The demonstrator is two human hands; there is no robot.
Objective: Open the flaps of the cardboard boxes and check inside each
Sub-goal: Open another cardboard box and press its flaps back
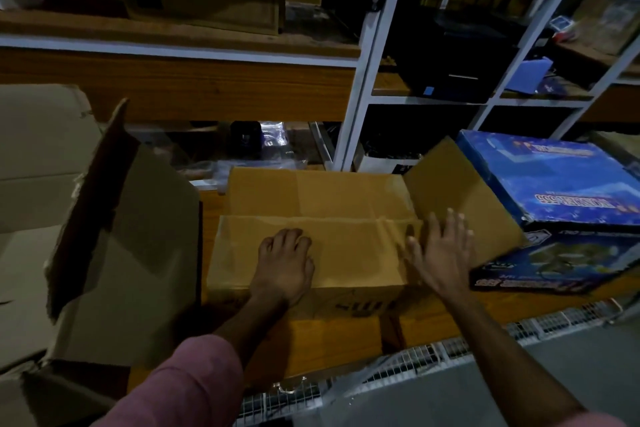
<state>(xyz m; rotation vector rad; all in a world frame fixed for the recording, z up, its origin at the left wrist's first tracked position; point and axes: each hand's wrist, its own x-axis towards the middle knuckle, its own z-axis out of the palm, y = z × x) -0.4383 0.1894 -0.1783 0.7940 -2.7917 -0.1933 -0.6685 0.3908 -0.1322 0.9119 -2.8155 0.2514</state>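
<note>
Lying centre on the table, the box is pressed at its near flap by the left hand (fingers curled down); the right hand, fingers spread, touches the flap raised at 3 o'clock

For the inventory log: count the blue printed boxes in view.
2: both at right, one blue box stacked on another, beside the cardboard box. More may sit unseen on the dark shelves.

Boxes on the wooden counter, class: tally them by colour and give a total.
Plain brown cardboard boxes: 2, the middle box under both hands and the larger open box at left
Blue printed boxes: 2, a stacked pair
Total: 4
</note>
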